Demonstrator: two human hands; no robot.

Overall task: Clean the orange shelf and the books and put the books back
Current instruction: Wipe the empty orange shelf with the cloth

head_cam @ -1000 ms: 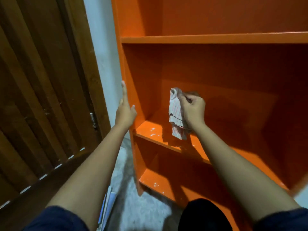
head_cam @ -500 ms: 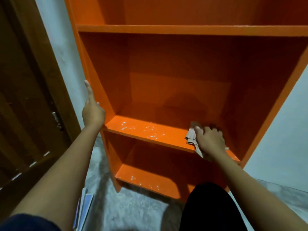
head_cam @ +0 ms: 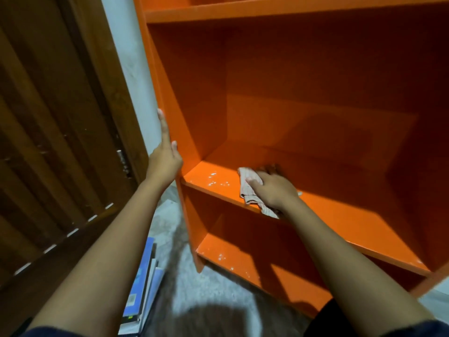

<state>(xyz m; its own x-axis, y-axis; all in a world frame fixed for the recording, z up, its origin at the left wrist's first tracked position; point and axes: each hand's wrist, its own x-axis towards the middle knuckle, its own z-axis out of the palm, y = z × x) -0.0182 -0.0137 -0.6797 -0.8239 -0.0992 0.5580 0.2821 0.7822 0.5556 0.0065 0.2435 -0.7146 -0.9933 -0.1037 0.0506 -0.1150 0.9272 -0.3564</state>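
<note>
Stack of thin blue-and-white books [head_cam: 143, 295] lying on the grey speckled floor [head_cam: 218, 300] at lower left, near the foot of the tall glossy orange shelf unit [head_cam: 315, 93]. Left hand [head_cam: 165, 159], fingers straight and released, rests flat against the front edge of the unit's left side panel. Right hand [head_cam: 272, 188], palm down with fingers extended, presses a crumpled pale striped cloth [head_cam: 247, 188] onto the middle board, just right of scattered white specks [head_cam: 216, 181].
</note>
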